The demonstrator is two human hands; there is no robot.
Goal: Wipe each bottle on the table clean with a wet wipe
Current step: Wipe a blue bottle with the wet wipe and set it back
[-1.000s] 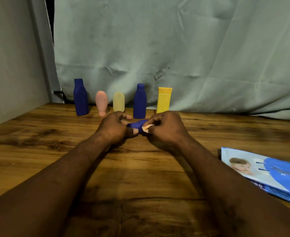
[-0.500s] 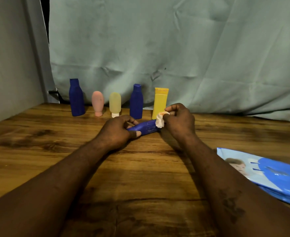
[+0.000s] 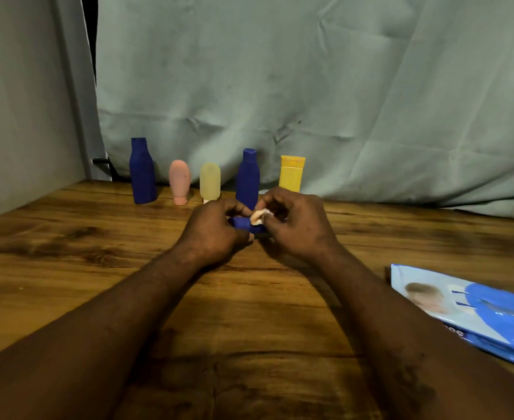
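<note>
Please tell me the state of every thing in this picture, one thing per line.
Left hand: grips small blue bottle, held sideways.
Right hand: pinches wet wipe against that bottle.
Tall blue bottle: upright.
Pink bottle: standing cap-down.
Pale yellow bottle: standing cap-down.
Middle blue bottle: upright.
Yellow tube: upright.
Wipes pack: lying flat, lid looks shut.

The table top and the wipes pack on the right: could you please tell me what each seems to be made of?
Table top: wood or wood-look laminate, satin, with dark grain streaks. Wipes pack: thin plastic film, glossy, judging by its creases and highlights.
</note>
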